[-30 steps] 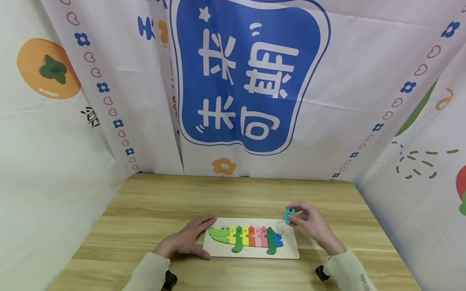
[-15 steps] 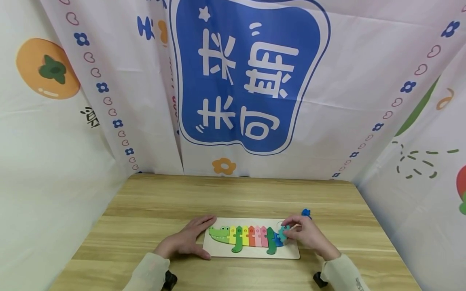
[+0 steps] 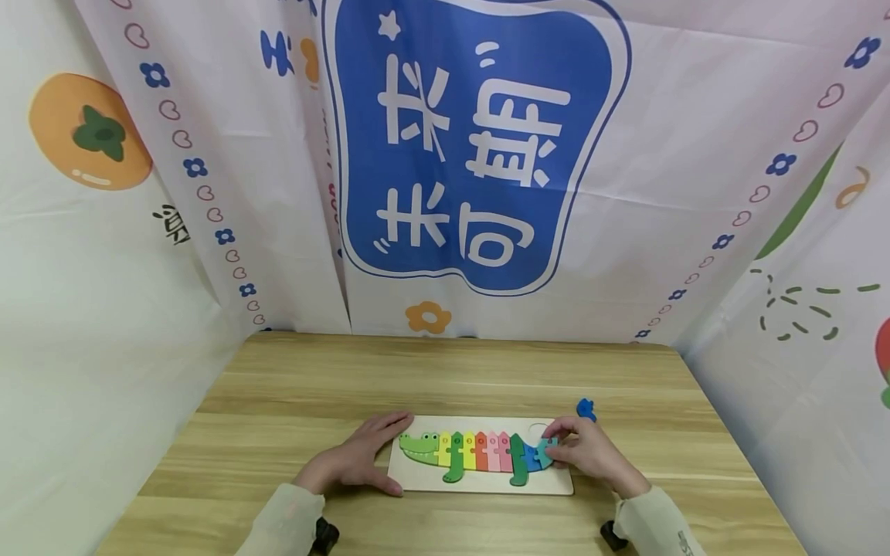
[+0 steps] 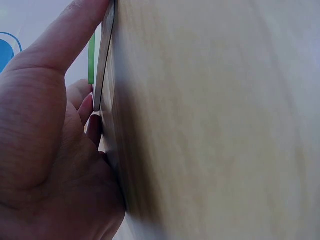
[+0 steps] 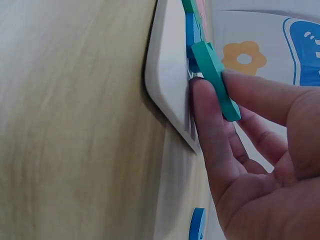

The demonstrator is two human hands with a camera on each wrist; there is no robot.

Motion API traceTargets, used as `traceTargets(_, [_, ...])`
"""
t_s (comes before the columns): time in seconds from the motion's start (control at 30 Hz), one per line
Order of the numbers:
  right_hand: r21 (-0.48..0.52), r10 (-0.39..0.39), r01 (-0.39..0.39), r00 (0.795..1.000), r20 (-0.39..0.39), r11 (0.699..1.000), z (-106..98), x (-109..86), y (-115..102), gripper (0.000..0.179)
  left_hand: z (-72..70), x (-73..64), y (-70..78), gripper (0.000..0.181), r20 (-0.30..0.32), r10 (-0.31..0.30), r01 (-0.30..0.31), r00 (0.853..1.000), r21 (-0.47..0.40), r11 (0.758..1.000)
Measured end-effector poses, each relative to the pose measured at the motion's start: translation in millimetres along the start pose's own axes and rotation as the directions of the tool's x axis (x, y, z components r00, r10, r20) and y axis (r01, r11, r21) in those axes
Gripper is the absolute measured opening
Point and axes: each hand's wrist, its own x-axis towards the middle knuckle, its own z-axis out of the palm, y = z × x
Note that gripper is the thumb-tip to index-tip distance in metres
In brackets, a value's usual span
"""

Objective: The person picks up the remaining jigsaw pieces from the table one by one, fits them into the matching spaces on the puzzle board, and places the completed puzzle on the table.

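A wooden crocodile puzzle board (image 3: 480,484) lies on the table, its head, striped body and legs in place. My left hand (image 3: 357,457) rests at the board's left end, thumb and fingers spread along its edges. With thumb and fingertips, my right hand (image 3: 589,449) pinches a teal puzzle piece (image 3: 546,451) at the tail end, beside a seated blue piece (image 3: 531,459). In the right wrist view the teal piece (image 5: 216,82) stands tilted above the board, one end near the blue piece. The fingers hide part of the tail recess.
A loose blue puzzle piece (image 3: 585,408) lies on the wooden table (image 3: 445,374), beyond the board's upper right corner and near my right hand. Printed white cloth (image 3: 660,216) hangs around the back and sides of the table.
My right hand has carried the teal piece from above the board's upper right corner down to the tail end beside the blue piece. My left hand has stayed put.
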Motion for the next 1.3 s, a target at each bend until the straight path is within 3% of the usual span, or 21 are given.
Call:
traceTargets(0.3, [-0.169,-0.049,0.037,0.996,-0.069,0.985,0.4,0.5,0.0,0.018,0.5,0.4,-1.6,0.115,0.0,-0.001,0.001,1.0,0.003,1.0])
traceTargets(1.03, [-0.248,-0.043,0.018,0.994,-0.098,0.969,2.5,5.6,3.8,0.022,-3.2,-1.2,4.5,0.115,0.006,-0.007,0.007,1.0,-0.007,1.0])
traceTargets(1.3, [-0.282,-0.051,0.012,0.99,-0.133,0.959,-6.6,7.6,-7.3,0.023,-1.4,-0.1,2.2,0.115,0.006,-0.014,0.014,1.0,-0.003,1.0])
